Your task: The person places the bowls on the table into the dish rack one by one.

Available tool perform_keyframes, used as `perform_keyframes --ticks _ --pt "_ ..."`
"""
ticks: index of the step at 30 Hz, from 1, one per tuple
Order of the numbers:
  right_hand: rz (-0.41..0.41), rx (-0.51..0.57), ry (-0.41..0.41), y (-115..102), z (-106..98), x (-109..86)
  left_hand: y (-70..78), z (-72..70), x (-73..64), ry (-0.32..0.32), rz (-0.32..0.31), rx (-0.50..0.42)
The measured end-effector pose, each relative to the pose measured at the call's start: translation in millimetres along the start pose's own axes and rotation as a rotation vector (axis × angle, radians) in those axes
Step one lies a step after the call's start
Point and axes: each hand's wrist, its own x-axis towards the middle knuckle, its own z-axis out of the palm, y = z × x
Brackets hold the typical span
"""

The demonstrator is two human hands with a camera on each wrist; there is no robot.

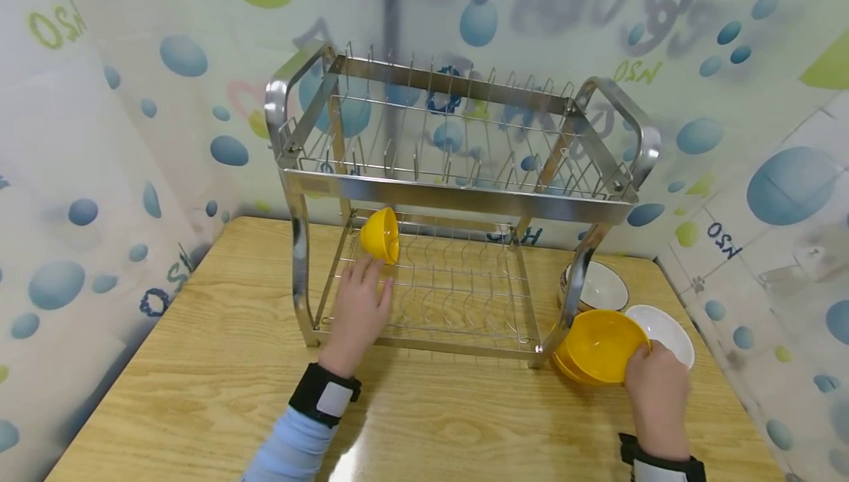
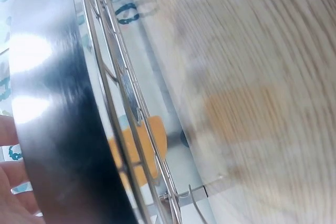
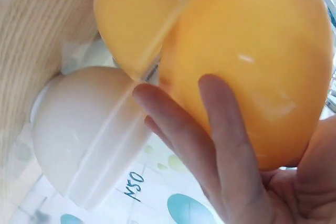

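Note:
In the head view, my right hand [image 1: 658,379] grips a yellow bowl [image 1: 609,346] by its right rim. In the right wrist view, fingers lie along its outside [image 3: 247,61], with the thumb side partly out of view. Just below this bowl is another yellow bowl [image 3: 136,19]. My left hand [image 1: 361,301], fingers loosely extended, is at the front of the metal dish rack [image 1: 458,198]. Its fingertips are close to a smaller yellow bowl [image 1: 380,235] standing on its side on the lower tier; whether they touch it cannot be told.
White bowls [image 1: 663,331] stand on the wooden table [image 1: 464,408] beyond my right hand, near a patterned bowl [image 1: 603,287] behind the rack's right leg. The rack's upper tier [image 1: 431,165] has upright wire dividers. A patterned sheet [image 1: 411,10] hangs behind.

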Motion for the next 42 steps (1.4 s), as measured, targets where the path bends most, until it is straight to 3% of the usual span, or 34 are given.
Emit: perform_keyframes --ticks 6,22,31,42 --pt "0.047 -0.001 -0.015 -3 -13 -2.4 6.3 3.2 0.4 -0.016 -0.035 -0.024" --pt "0.068 0.067 -0.086 -24 -37 -20.4 22.2 12.4 0.7 -0.063 -0.073 -0.088" --pt "0.020 0.116 -0.088 -35 -41 -32.8 28.1 18.3 -0.3 -0.094 -0.097 -0.141" --pt "-0.116 0.131 -0.072 -53 -33 -45.5 33.8 21.2 -1.3 -0.119 -0.117 -0.182"
